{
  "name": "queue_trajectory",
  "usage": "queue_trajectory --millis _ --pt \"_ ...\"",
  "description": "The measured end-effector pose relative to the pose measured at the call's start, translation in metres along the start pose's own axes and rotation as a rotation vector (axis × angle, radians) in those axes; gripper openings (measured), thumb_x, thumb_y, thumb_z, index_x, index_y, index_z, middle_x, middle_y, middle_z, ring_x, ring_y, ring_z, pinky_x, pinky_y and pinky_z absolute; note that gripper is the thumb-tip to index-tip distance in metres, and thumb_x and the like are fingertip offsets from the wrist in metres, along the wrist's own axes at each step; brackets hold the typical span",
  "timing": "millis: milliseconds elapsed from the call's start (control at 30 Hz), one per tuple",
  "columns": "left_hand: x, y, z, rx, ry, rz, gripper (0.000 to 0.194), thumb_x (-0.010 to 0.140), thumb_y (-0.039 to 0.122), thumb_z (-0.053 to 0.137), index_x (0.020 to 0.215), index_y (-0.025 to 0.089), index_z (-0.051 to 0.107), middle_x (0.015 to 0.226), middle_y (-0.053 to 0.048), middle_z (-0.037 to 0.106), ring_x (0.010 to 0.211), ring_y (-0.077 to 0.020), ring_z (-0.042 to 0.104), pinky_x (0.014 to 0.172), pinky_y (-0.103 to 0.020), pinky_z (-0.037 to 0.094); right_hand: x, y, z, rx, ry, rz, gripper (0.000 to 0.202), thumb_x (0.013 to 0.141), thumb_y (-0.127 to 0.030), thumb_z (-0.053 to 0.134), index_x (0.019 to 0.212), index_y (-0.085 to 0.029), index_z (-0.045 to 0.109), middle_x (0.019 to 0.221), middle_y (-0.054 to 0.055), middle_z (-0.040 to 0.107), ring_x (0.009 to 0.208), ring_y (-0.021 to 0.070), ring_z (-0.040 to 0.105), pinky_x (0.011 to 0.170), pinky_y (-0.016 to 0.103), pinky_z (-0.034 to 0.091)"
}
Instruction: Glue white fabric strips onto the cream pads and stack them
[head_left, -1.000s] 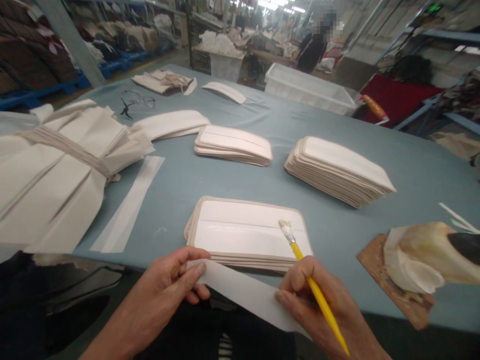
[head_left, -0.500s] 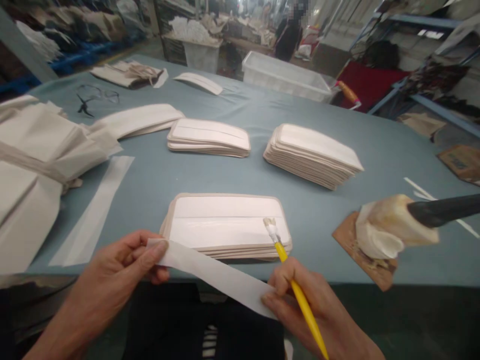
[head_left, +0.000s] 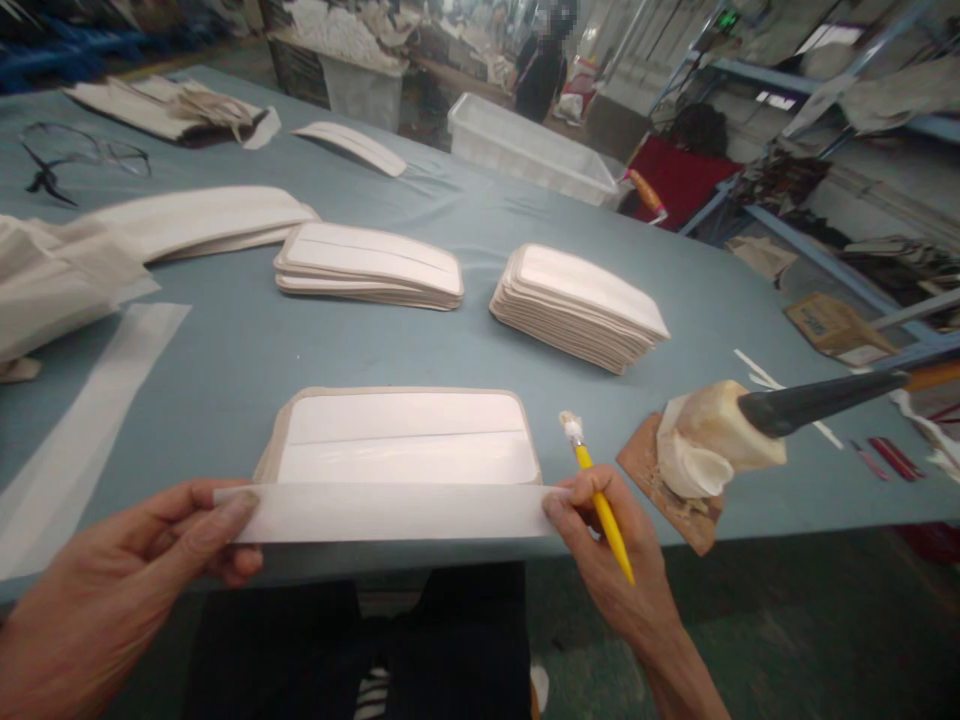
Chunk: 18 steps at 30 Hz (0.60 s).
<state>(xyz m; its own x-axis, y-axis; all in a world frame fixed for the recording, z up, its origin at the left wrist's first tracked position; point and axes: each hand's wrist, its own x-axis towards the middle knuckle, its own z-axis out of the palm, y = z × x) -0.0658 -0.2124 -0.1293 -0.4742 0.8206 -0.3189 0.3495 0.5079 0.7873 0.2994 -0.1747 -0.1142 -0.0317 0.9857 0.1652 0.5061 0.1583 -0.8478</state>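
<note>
A white strip (head_left: pixel 397 513) is stretched level between my hands, in front of the near edge of a stack of rounded white panels (head_left: pixel 405 425). My left hand (head_left: pixel 172 540) pinches the strip's left end between thumb and fingers. At the other end, my right hand (head_left: pixel 607 520) pinches the strip and also holds a yellow-handled brush (head_left: pixel 602 500). The brush's bristles point up and carry white paste. The top panel has a line along its middle and a shiny lower half. Whether the strip touches the stack I cannot tell.
A paste-smeared container (head_left: pixel 697 440) with a dark handle stands on a brown board (head_left: pixel 637 445) at right. Farther back are a tall panel stack (head_left: pixel 577 305) and a lower panel stack (head_left: pixel 367 265). More strips (head_left: pixel 97 430) lie left. A white bin (head_left: pixel 525 150) stands beyond the table.
My right hand has raised its end of the strip, so the strip is now level and taut. The brush has moved off the panel to its right. The view has shifted right.
</note>
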Motion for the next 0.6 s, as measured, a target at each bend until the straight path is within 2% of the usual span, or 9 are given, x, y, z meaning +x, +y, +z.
queue_trajectory --millis 67,100,200,267,467,600 --pt "-0.004 0.007 -0.003 -0.081 -0.047 -0.08 0.047 0.085 0.06 0.068 0.108 0.02 0.068 0.064 0.012 0.068 0.067 -0.0077 0.063 0.074 -0.018 0.047 0.001 0.002 0.002 -0.033 0.032 0.005 0.023 0.105 -0.036 0.064 0.091 -0.025 0.049 0.088 0.0 0.063 0.077 0.0147 0.062 0.069 0.024 0.052" --pt "-0.005 0.01 -0.005 -0.106 -0.085 -0.083 0.046 0.082 0.061 0.072 0.105 0.022 0.069 0.064 0.01 0.069 0.066 -0.0098 0.063 0.07 -0.017 0.048 0.002 0.003 0.002 -0.053 0.045 0.001 0.023 0.104 -0.037 0.064 0.091 -0.025 0.05 0.088 0.0 0.063 0.077 0.0151 0.062 0.07 0.025 0.052" --pt "-0.003 0.014 -0.013 -0.091 -0.217 0.007 0.063 0.075 0.081 0.071 0.097 0.023 0.069 0.068 0.0 0.072 0.065 -0.0176 0.065 0.064 -0.023 0.054 0.003 0.007 0.003 -0.122 0.093 -0.009 0.024 0.102 -0.039 0.068 0.091 -0.025 0.052 0.089 0.001 0.066 0.078 0.0169 0.066 0.068 0.026 0.053" --pt "-0.002 0.016 -0.017 -0.073 -0.254 0.034 0.072 0.071 0.091 0.066 0.093 0.022 0.068 0.071 -0.005 0.073 0.066 -0.0204 0.066 0.065 -0.027 0.056 0.005 0.011 0.003 -0.174 0.123 -0.019 0.025 0.1 -0.042 0.071 0.092 -0.025 0.054 0.091 0.002 0.069 0.078 0.0178 0.067 0.066 0.027 0.053" --pt "0.0 0.013 -0.013 -0.056 -0.184 -0.02 0.063 0.079 0.085 0.063 0.085 0.022 0.063 0.067 -0.003 0.07 0.066 -0.0176 0.062 0.063 -0.024 0.047 0.018 0.019 0.008 -0.251 0.199 -0.107 0.031 0.095 -0.052 0.074 0.095 -0.026 0.057 0.092 0.002 0.07 0.081 0.0204 0.07 0.073 0.032 0.054" --pt "0.007 0.013 -0.009 -0.049 -0.15 -0.042 0.057 0.08 0.079 0.063 0.082 0.022 0.062 0.071 -0.004 0.072 0.062 -0.0169 0.059 0.06 -0.025 0.044 0.029 0.022 0.012 -0.266 0.231 -0.051 0.045 0.086 -0.066 0.079 0.094 -0.026 0.059 0.091 0.006 0.072 0.08 0.0262 0.071 0.075 0.042 0.055"
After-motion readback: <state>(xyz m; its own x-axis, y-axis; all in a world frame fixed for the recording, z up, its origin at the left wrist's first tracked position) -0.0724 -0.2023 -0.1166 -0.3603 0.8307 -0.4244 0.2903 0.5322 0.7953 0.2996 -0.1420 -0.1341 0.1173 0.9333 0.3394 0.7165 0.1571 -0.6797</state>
